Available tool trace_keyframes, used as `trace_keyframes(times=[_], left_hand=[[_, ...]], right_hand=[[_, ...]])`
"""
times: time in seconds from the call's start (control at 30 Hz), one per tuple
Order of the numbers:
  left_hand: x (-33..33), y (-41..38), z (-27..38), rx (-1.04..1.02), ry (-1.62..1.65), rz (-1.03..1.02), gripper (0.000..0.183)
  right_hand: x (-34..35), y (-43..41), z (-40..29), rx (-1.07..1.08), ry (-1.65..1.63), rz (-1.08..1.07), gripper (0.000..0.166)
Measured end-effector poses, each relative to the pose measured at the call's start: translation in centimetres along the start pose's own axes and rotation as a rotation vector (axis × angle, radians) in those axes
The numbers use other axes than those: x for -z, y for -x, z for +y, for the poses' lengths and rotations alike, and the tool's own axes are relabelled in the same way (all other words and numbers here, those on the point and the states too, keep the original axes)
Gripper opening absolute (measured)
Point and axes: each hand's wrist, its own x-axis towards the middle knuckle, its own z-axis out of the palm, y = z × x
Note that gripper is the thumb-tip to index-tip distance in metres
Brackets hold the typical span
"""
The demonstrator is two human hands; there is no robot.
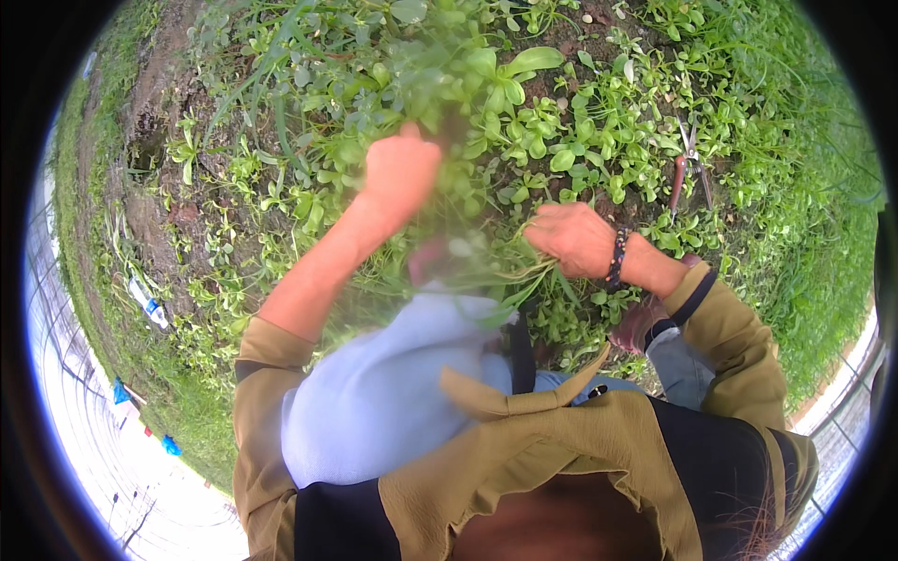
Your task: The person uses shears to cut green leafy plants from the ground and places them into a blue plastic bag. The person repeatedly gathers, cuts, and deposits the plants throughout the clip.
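My right hand [577, 240] is closed around a bunch of pulled green stems [523, 275], whose thin ends trail over my jeans at the knee. A dark beaded bracelet [617, 258] circles that wrist. My left hand [403, 168] reaches in among the low leafy plants [344, 133], its fingers curled. Leaves and blur hide whether it grips a stem. Just ahead of it, to the right, grows a larger broad-leaved plant [501, 80].
Red-handled pruning shears [691, 161] lie on the plants to the right, blades apart. A plastic bottle [147, 303] rests on the ground at left, near bare soil [151, 112]. My shoe [635, 324] is under my right forearm. Wire fencing [52, 280] runs along the left rim.
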Motion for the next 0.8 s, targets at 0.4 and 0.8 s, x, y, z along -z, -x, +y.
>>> trace_keyframes(times=[0.4, 0.8], left_hand=[[-3.4, 0.1, -0.1, 0.013, -0.088, 0.361, 0.014], [-2.1, 1.1, -0.3, 0.019, -0.07, 0.181, 0.01]], right_hand=[[-3.6, -1.2, -0.3, -0.138, 0.18, -0.038, 0.027], [-8.1, -7.0, -0.3, -0.353, 0.226, 0.026, 0.043]])
